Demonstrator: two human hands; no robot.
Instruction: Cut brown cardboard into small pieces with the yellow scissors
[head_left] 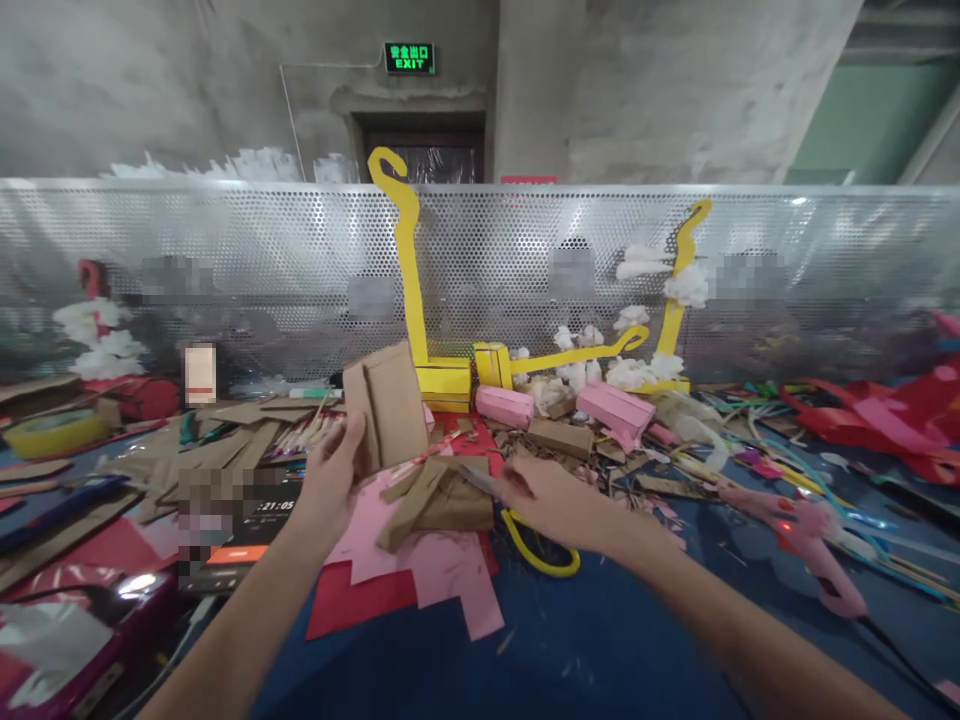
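My left hand [341,455] is closed on a folded piece of brown cardboard [394,405], held upright over the table. My right hand [551,495] is closed around a pair of scissors. Their grey blade points left, and one yellow handle loop [541,558] hangs below my fingers; the other loop is hidden. Under the blade lie brown cardboard scraps [454,500] on top of pink sheets [450,575] and a red sheet [360,605]. The blade is apart from the cardboard in my left hand.
Yellow cardboard shapes with a tall hooked strip [409,270] stand against the perforated metal panel [300,250]. Pink blocks [615,408] lie behind my right hand. A pink glue gun [814,540] with a cord rests at right. A phone [259,520] and yellow tape roll [56,432] lie left.
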